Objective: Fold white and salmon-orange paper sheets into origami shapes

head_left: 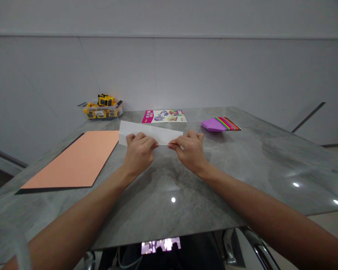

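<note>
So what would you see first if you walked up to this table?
First, the two hands in the middle of the grey table: the left hand and the right hand both pinch the near edge of a white paper. Next, the big orange sheet lying to the left. At the back sit a yellow toy vehicle on the left and a rainbow stack of papers on the right.
</note>
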`<state>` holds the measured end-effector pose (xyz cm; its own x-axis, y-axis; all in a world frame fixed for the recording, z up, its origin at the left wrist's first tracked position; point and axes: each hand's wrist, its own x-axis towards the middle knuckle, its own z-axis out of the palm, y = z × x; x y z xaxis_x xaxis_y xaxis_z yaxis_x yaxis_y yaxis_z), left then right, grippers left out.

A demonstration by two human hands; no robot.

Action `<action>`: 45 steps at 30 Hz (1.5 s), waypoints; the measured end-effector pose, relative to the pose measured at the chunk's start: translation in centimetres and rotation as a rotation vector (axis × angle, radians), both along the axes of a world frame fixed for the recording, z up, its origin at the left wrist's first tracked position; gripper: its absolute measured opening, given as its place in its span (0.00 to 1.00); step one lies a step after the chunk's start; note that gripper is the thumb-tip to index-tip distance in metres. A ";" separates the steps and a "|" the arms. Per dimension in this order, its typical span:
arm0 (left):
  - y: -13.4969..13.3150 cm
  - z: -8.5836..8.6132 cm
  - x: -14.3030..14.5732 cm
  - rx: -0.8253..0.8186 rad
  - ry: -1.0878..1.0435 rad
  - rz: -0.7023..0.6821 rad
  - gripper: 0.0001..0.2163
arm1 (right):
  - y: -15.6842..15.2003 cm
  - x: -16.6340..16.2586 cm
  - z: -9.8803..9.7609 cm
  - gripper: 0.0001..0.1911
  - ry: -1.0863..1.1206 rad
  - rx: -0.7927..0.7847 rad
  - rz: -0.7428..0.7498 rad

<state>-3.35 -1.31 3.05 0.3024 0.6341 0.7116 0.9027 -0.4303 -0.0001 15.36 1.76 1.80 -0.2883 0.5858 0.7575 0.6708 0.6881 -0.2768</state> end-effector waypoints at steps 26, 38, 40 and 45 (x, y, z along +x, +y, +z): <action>-0.3 -0.2 -0.1 0.060 -0.175 0.087 0.07 | 0.3 0.1 -1.1 0.07 0.192 -0.310 0.211; 0.7 -3.5 0.5 -0.332 -0.441 0.118 0.44 | -0.9 -0.3 -1.0 0.08 0.222 -0.213 0.212; 0.6 -3.4 0.7 -0.341 -0.482 0.094 0.43 | -0.9 -0.3 -0.9 0.08 0.201 -0.214 0.185; 0.2 -2.9 1.2 -0.323 -0.546 0.084 0.40 | -1.0 -0.3 -0.7 0.09 0.149 -0.163 0.131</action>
